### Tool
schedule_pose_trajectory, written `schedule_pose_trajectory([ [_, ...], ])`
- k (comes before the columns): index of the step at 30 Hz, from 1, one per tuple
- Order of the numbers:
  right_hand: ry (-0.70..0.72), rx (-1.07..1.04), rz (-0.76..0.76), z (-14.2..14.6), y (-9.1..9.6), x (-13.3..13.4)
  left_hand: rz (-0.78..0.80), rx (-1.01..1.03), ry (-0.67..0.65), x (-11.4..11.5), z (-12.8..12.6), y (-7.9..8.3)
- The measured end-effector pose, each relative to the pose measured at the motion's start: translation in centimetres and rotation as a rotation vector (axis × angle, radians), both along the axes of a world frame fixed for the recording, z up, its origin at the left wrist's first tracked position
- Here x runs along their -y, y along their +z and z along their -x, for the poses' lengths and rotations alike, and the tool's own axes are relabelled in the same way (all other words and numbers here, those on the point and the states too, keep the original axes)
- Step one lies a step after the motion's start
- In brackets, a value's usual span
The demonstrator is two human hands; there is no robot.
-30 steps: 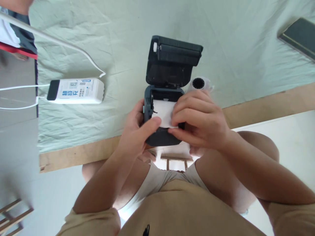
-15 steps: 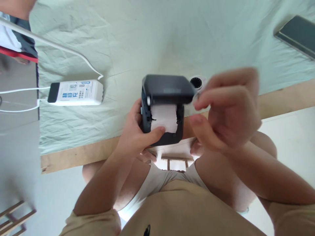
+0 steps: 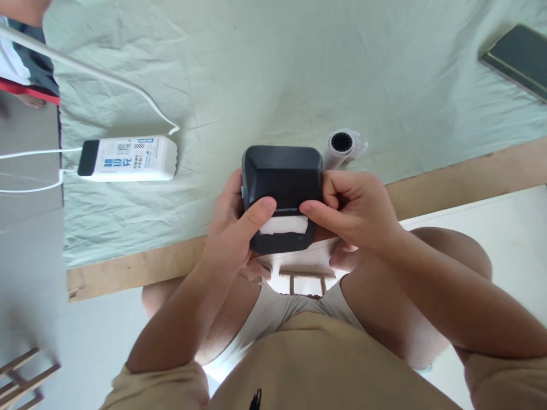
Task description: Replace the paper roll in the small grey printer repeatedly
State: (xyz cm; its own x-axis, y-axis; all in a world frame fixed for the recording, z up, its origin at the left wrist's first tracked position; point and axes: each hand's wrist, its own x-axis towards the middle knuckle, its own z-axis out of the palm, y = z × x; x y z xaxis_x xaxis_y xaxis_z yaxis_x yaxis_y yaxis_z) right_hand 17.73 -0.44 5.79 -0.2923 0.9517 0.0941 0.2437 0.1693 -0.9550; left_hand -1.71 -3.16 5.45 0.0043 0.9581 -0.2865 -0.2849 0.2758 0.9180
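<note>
A small black label printer (image 3: pixel 282 176) is held between my two hands over the near edge of the table, its lid down. A strip of white paper (image 3: pixel 284 225) sticks out below the lid's front edge. My left hand (image 3: pixel 233 222) wraps the printer's left side, thumb on top of the lid's lower left corner. My right hand (image 3: pixel 354 205) grips the right side, with its thumb on the lid's lower right corner and its fingers curled at the side. Just beyond the right hand lies a roll (image 3: pixel 341 145) with a dark hollow core and a loose clear or white edge.
On the green cloth (image 3: pixel 265 74) at left is a white power bank (image 3: pixel 132 159) with white cables (image 3: pixel 128 88). A dark flat object (image 3: pixel 519 60) lies at far right. The wooden table edge (image 3: pixel 141 270) runs in front of me. Part of another person's arm (image 3: pixel 23 11) shows top left.
The printer's lid has swung down over the paper compartment. My right hand has moved left and now holds the printer's right side; my left thumb has shifted onto the lid.
</note>
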Motion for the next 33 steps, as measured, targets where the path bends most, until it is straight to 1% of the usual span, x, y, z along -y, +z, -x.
schedule_pose_trajectory([
  [3, 0.002, 0.022, -0.008, -0.1, 0.0, -0.2, -0.033, 0.014, 0.018, 0.1, 0.0, -0.3],
  [5, 0.025, 0.011, -0.023, -0.2, -0.2, -0.3, -0.071, 0.068, 0.003, 0.1, 0.0, -0.7],
  [7, 0.056, -0.003, -0.051, -0.4, -0.3, -0.4, -0.100, 0.133, 0.017, -0.1, -0.2, -0.9],
  [9, 0.077, -0.005, -0.085, -0.5, -0.4, -0.4, -0.075, 0.179, 0.085, -0.4, -0.6, -0.9],
  [12, 0.080, 0.008, -0.120, -0.5, -0.5, -0.2, 0.023, 0.238, 0.214, -0.7, -1.3, -0.5],
  [14, 0.067, 0.008, -0.114, -0.5, -0.6, -0.2, 0.069, 0.281, 0.287, -0.8, -1.5, -0.3],
  [16, 0.058, -0.022, -0.076, -0.5, -0.8, -0.1, 0.089, 0.303, 0.327, -0.9, -1.6, -0.2],
  [18, 0.068, -0.067, -0.014, -0.6, -1.1, -0.1, 0.073, 0.316, 0.326, -0.8, -1.5, -0.3],
  [21, 0.120, -0.120, 0.059, -0.7, -1.5, -0.2, -0.014, 0.336, 0.273, -0.8, -1.3, -0.5],
  [24, 0.126, -0.155, 0.040, -0.8, -1.4, -0.1, -0.060, 0.352, 0.254, -0.8, -1.2, -0.6],
  [27, 0.042, -0.117, -0.077, -0.7, -0.4, 0.1, -0.030, 0.351, 0.256, -0.9, -1.2, -0.6],
  [30, -0.130, -0.127, -0.261, -0.4, 0.8, 0.3, 0.002, 0.310, 0.226, -0.9, -1.2, -0.7],
  [32, -0.235, -0.178, -0.366, -0.1, 1.6, 0.1, 0.002, 0.249, 0.247, -1.0, -1.1, -1.0],
  [33, -0.267, -0.191, -0.408, 0.1, 1.8, -0.1, 0.001, 0.215, 0.265, -1.1, -1.1, -1.1],
])
